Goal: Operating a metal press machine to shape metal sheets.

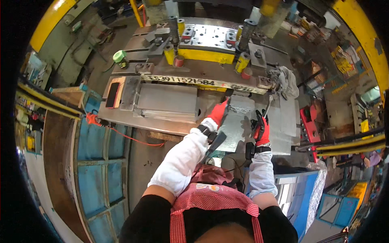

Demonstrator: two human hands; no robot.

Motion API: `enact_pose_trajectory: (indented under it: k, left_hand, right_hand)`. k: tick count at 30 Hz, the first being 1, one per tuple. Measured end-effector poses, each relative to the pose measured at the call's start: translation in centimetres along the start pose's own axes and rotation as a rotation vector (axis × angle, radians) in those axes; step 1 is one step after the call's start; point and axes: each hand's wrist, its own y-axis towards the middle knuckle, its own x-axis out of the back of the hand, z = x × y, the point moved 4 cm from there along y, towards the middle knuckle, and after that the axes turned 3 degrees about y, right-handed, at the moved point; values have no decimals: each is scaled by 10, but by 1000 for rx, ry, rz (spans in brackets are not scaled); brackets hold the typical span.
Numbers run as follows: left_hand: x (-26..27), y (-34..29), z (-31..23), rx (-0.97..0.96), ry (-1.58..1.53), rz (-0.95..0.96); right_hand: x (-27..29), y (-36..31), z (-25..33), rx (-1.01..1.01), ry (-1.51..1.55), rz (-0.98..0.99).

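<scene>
My left hand (219,112), in a red and dark glove, is closed at the upper left edge of a shiny metal sheet (237,131); its fingertips are partly hidden. My right hand (261,129), gloved alike, grips a slim silver hand tool (269,104) that points away from me; its exact kind is unclear. This hand is over the sheet's right side. A patch of small metal bits or marks (240,109) shows near the sheet's far end. Left of my left hand lies a neat stack of grey metal plates (168,99).
Beyond the bench stands a press die (208,36) with a yellow base (206,56) and guide posts. A phone (113,95) lies far left, a green-lidded jar (120,58) behind it. A grey rag (285,83) and red control box (310,125) are on the right.
</scene>
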Motion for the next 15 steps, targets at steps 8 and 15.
enact_pose_trajectory:
  k: [8, 15]
  left_hand:
    - [-8, -5, -13, -206, 325, -188]
    - [56, -88, -29, 321, -584, -341]
  right_hand:
    - [6, 2, -20, -122, 30, 210]
    - [-21, -37, 22, 271, -213, -19]
